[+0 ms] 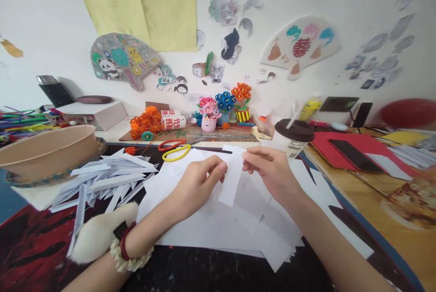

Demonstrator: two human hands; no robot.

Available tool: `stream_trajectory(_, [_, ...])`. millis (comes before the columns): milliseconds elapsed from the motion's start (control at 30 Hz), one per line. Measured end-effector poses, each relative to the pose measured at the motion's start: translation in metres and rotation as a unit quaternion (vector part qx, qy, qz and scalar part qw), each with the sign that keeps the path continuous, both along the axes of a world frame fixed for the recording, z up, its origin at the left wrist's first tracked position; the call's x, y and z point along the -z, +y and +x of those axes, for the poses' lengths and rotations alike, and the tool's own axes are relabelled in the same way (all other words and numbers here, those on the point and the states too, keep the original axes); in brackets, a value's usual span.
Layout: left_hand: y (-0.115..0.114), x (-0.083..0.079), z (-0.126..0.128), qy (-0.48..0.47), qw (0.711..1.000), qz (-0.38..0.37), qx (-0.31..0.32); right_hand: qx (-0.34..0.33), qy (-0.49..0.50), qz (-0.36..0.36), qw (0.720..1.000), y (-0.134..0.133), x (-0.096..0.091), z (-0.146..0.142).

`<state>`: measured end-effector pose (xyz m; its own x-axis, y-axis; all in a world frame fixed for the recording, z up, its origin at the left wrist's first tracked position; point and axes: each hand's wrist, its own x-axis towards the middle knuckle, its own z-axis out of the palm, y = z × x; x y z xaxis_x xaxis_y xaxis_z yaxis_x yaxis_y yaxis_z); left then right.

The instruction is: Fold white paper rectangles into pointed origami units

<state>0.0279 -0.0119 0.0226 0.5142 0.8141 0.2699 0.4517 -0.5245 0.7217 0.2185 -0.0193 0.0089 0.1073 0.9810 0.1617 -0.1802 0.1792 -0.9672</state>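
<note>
Between my two hands a narrow white paper strip (233, 178) is held up, slightly tilted, over the table. My left hand (200, 178) pinches its left edge between thumb and curled fingers. The upper right edge is pinched by my right hand (269, 169). Below both hands spreads a stack of white paper sheets (218, 233), some lying askew. Left of my left hand, a heap of folded paper strips (112, 176) lies on the dark mat. Scissors (175, 150) with red and yellow handles rest just behind the paper.
A round tan bowl (51, 151) stands at the left, near a white plush object (102, 233). A lidded cup with straw (293, 135) is behind my right hand. Orange flowers (148, 121) and small flower pots (208, 121) line the back. A phone (354, 155) lies at the right.
</note>
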Motion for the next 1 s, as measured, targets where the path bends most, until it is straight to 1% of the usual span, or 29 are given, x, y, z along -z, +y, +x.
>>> stream_trajectory(133, [-0.002,0.0026,0.0024,-0.043,0.999,-0.013,-0.02,-0.072,-0.038,-0.012,0.997,-0.0029,0.0017,-0.0072])
stream_trajectory(233, [-0.002,0.0047,0.0021,-0.035,0.999,0.011,-0.031,-0.114,-0.045,-0.015,0.992,-0.0034,0.0037,-0.0092])
stream_trajectory(300, [-0.0016,0.005,0.002,-0.024,0.999,0.026,-0.036,-0.123,-0.041,-0.019,0.991,-0.0033,0.0046,-0.0092])
stream_trajectory(500, [-0.0014,0.0023,0.0027,-0.013,0.998,0.013,-0.062,-0.131,-0.048,-0.019,0.99,-0.0035,0.0051,-0.009])
stream_trajectory(633, [-0.0014,0.0035,0.0014,-0.025,0.998,0.022,-0.045,-0.137,-0.056,-0.012,0.989,-0.0033,0.0058,-0.0095])
stream_trajectory(700, [-0.0019,0.0054,0.0015,-0.034,0.998,0.021,-0.04,-0.122,-0.051,-0.01,0.991,-0.0029,0.0061,-0.0094])
stream_trajectory(833, [-0.0041,0.0087,0.004,-0.026,0.999,0.012,-0.035,-0.07,-0.032,-0.007,0.997,-0.0022,0.0059,-0.0094])
stream_trajectory(1000, [-0.0059,0.0093,0.0065,-0.021,0.999,0.006,-0.031,-0.054,-0.027,0.008,0.998,-0.0015,0.0065,-0.0094])
